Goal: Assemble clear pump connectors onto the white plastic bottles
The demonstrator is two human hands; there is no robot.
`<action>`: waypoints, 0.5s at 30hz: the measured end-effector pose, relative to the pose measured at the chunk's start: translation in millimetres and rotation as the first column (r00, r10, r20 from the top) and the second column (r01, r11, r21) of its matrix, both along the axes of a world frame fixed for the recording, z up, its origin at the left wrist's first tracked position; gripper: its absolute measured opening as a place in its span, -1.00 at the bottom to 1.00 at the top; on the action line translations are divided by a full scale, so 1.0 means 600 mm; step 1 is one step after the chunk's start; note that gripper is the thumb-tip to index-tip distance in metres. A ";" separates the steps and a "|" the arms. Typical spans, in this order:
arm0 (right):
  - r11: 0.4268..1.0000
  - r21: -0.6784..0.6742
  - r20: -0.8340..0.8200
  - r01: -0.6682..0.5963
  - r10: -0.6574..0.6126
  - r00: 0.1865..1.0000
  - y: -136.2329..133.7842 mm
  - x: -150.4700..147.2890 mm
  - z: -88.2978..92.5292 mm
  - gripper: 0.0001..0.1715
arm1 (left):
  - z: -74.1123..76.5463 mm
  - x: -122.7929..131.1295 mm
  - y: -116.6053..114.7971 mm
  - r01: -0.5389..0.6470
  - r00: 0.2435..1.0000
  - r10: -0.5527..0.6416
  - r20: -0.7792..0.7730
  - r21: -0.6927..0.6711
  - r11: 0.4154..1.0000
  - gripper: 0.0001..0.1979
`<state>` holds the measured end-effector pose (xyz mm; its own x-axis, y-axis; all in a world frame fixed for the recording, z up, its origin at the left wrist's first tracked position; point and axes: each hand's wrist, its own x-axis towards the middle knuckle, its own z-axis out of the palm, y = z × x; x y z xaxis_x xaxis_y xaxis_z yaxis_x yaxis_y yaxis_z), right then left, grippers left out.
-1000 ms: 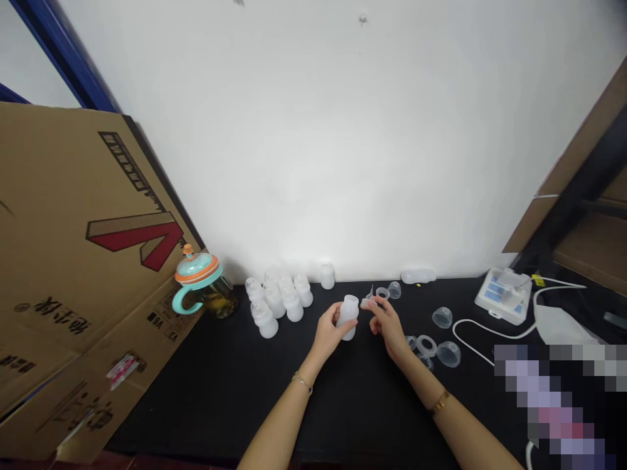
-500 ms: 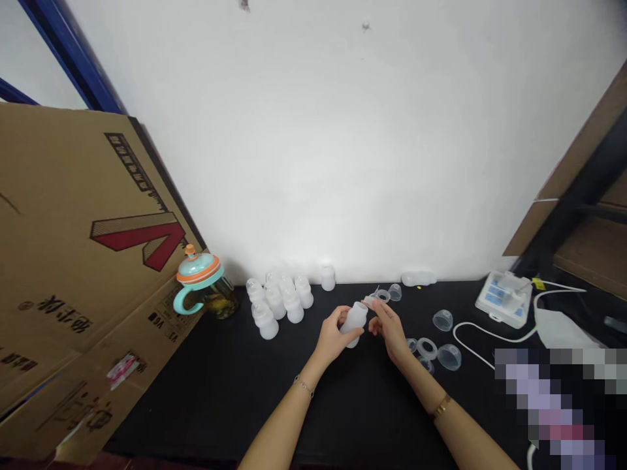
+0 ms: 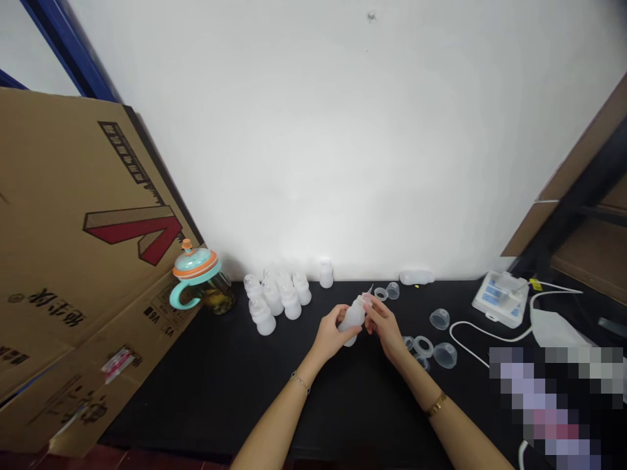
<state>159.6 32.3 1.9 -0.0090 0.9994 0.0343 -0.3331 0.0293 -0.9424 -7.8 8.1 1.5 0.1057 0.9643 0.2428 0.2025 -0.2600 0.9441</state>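
My left hand (image 3: 334, 329) is wrapped round a small frosted white bottle (image 3: 351, 316), tilted with its neck up and to the right. At the bottle's mouth, the fingers of my right hand (image 3: 385, 324) pinch a small translucent piece (image 3: 367, 298) with a thin pointed tip. My fingers partly hide this piece, and I cannot tell how far it sits on the neck. Just beyond my right hand lie a clear ring (image 3: 381, 294) and a clear dome cap (image 3: 392, 290). Closer to my right forearm are another ring (image 3: 423, 347) and more dome caps (image 3: 445, 356).
Several capped white bottles (image 3: 263, 316) stand at left, with a single bottle (image 3: 326, 274) by the wall. A teal-lidded jug (image 3: 203, 281) stands beside a large cardboard box (image 3: 49, 261). A bottle (image 3: 416, 278) lies at the back. At right are a white device (image 3: 500, 299) and its cable (image 3: 470, 324).
My right hand has brought the small translucent piece against the bottle's mouth, which stood open before. My left hand keeps its hold on the bottle. The view has shifted slightly.
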 end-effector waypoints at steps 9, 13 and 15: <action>0.999 -0.019 -0.006 -0.042 0.042 0.999 0.002 0.001 -0.003 -0.36 | 0.000 0.001 0.001 0.001 1.000 -0.001 -0.009 0.012 1.000 -0.56; 0.999 -0.016 0.003 -0.037 0.037 0.999 0.001 0.001 -0.003 -0.36 | 0.002 0.001 0.000 0.000 1.000 0.000 -0.009 0.002 1.000 -0.57; 0.999 -0.016 0.001 -0.040 0.040 0.999 0.003 0.001 -0.005 -0.34 | 0.003 0.001 -0.001 0.004 1.000 -0.004 -0.008 0.004 1.000 -0.58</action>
<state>160.3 33.8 -0.8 -0.0495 0.9986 0.0181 -0.3323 0.0007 -0.9432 -7.1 7.3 3.5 0.1117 0.9629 0.2457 0.2092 -0.2645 0.9414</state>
